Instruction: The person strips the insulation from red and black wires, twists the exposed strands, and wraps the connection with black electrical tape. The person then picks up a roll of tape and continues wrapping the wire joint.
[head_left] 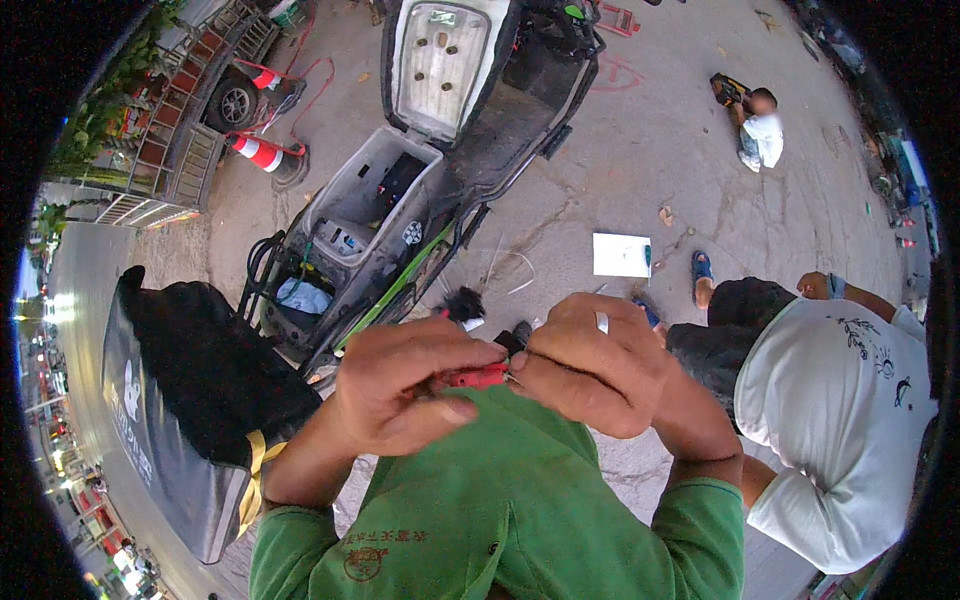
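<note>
Both hands curled, left hand (400, 385), right hand (590, 365), pinching perhaps a red connector (478, 377)

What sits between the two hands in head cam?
In the head view, a small red part bridges the left hand and right hand; both pinch it.

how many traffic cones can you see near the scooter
2. One orange-and-white traffic cone lies on its side on the pavement left of the open scooter. A second cone sits farther back, beside the cart wheel. More may be hidden behind the cart.
</note>
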